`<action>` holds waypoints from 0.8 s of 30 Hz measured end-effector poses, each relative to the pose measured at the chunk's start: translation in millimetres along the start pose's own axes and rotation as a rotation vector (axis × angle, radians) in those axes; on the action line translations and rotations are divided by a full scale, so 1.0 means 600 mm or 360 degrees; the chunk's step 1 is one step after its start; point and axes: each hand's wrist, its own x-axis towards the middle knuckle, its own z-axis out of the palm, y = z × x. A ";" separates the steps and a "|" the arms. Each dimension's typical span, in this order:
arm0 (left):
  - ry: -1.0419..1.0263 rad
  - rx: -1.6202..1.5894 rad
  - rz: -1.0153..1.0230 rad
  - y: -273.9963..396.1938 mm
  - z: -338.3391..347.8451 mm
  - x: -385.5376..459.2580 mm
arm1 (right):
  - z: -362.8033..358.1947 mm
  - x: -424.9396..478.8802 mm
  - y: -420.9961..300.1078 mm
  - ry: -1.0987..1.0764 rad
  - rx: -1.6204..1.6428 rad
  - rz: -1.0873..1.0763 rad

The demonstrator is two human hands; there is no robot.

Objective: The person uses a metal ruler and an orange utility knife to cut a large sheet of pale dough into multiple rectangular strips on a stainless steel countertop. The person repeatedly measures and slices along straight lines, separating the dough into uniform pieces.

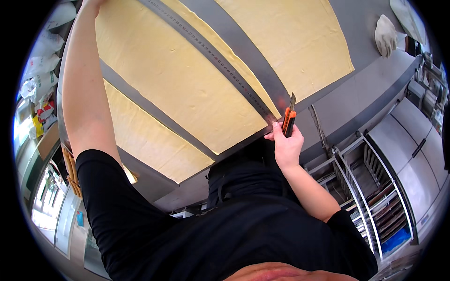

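My right hand [289,149] holds an orange and black snap-off utility knife [289,121] with its blade pointing up and away from me. Its fingers are at the near end of a long steel ruler [214,58]. The ruler lies slantwise along the middle sheet of pale yellow rolled dough [168,80], near that sheet's right edge. A narrow dough strip [242,66] shows on the ruler's far side. My left arm stretches forward over the table, and its hand is out of view past the top edge. Another dough sheet [291,42] lies right, and a smaller one [147,130] left.
The dough rests on a grey metal worktable [225,24]. A pale glove [385,35] lies at the right. Below right stands a metal rack [355,175] with trays, beside a steel cabinet [415,158]. Plastic bags [44,66] are at the far left.
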 end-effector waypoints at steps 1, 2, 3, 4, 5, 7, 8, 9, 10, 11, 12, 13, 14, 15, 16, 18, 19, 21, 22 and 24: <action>0.0019 -0.0007 0.0000 -0.003 0.002 0.001 | -0.001 0.000 -0.002 0.0002 -0.0032 0.0008; 0.0039 -0.0015 -0.0001 -0.006 0.003 0.001 | -0.001 -0.002 -0.004 0.0003 -0.0065 0.0014; 0.0027 -0.0038 0.0013 -0.013 0.002 0.003 | 0.000 -0.002 -0.006 0.0000 -0.0098 0.0017; 0.0017 -0.0061 0.0024 -0.022 0.001 0.002 | 0.001 -0.002 -0.007 0.0013 -0.0071 0.0021; 0.0012 -0.0084 0.0031 -0.031 0.001 -0.001 | 0.001 -0.003 -0.006 0.0021 -0.0046 0.0023; -0.0175 -0.0164 0.0169 -0.076 0.022 0.017 | 0.010 -0.002 -0.001 0.0009 -0.0101 0.0000; -0.0224 -0.0190 0.0263 -0.086 0.012 0.031 | 0.017 -0.005 -0.004 0.0029 -0.0065 -0.0009; -0.0104 -0.0186 0.0321 -0.066 0.019 0.022 | 0.018 -0.005 -0.003 0.0071 -0.0016 -0.0027; 0.0002 -0.0189 0.0365 -0.044 0.033 0.009 | 0.015 -0.006 0.001 0.0073 -0.0012 -0.0028; 0.0073 -0.0074 0.0309 -0.040 0.034 0.005 | 0.013 -0.005 0.008 0.0069 -0.0023 -0.0006; 0.0118 0.0021 0.0246 -0.044 0.042 -0.001 | 0.014 -0.005 -0.001 0.0045 -0.0086 0.0030; 0.0181 0.0133 0.0282 -0.073 0.042 -0.008 | 0.010 -0.008 -0.011 -0.0001 -0.0156 0.0076; 0.0237 0.0246 0.0310 -0.108 0.042 -0.011 | 0.005 -0.011 -0.018 -0.0044 -0.0236 0.0124; 0.0286 0.0339 0.0356 -0.122 0.044 -0.008 | -0.005 -0.011 -0.015 -0.0075 -0.0344 -0.0006; 0.0022 0.1208 0.0786 -0.095 0.049 -0.029 | -0.014 -0.007 -0.013 -0.0065 -0.0454 -0.0143; 0.0176 0.0765 0.0747 -0.045 0.036 -0.089 | 0.005 -0.005 -0.046 -0.0104 -0.0558 -0.0590; 0.0174 0.0698 0.0731 -0.031 0.033 -0.124 | 0.023 0.000 -0.095 -0.0260 -0.0597 -0.0681; 0.0115 0.0730 0.0719 -0.008 0.014 -0.185 | 0.075 0.033 -0.183 -0.0605 -0.0703 -0.0788; 0.0059 0.0823 0.0712 -0.004 0.003 -0.203 | 0.125 0.060 -0.227 -0.0753 -0.0739 -0.0873; -0.0021 0.0816 0.0624 0.029 -0.011 -0.225 | 0.231 0.104 -0.308 -0.0865 -0.0793 -0.1097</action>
